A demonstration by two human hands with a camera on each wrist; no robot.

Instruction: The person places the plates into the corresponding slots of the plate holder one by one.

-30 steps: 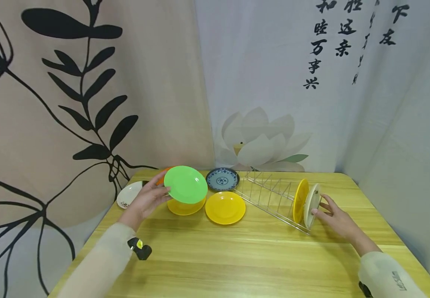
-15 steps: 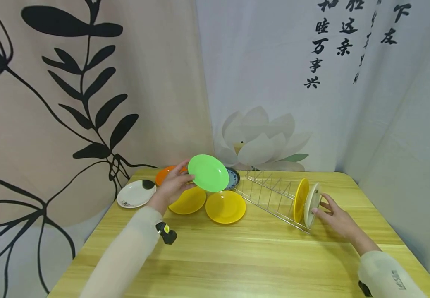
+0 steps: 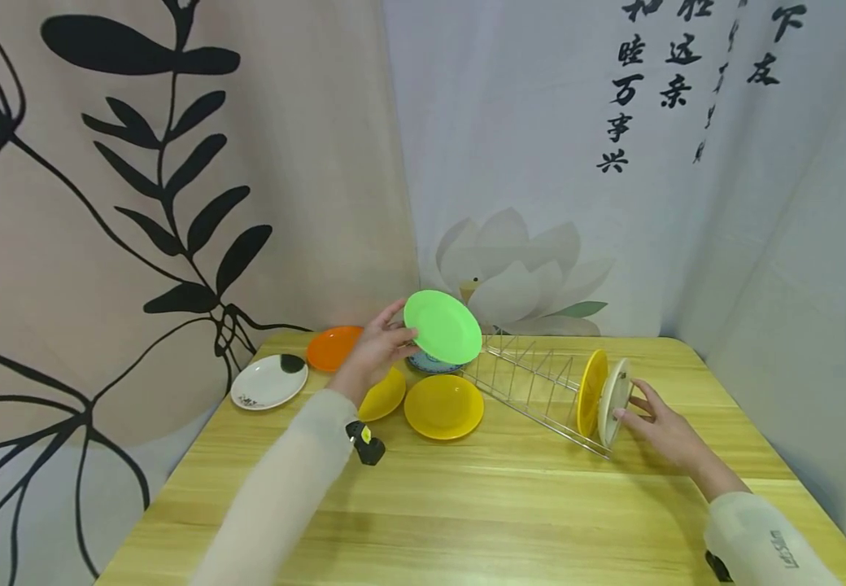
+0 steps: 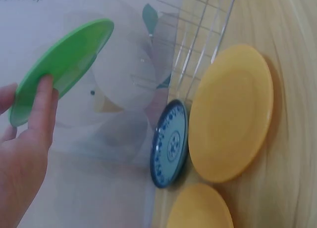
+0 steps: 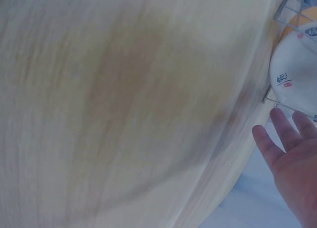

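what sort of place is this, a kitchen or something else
Probably a staged tabletop set-up rather than a working kitchen, though the wider room is hidden: printed cloth hangings surround a wooden table bearing plates and a wire dish rack.

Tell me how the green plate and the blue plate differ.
The green plate is plain; the blue plate is patterned and dark-rimmed. The green plate is held tilted in the left hand; the blue plate lies on the table. Both are round.
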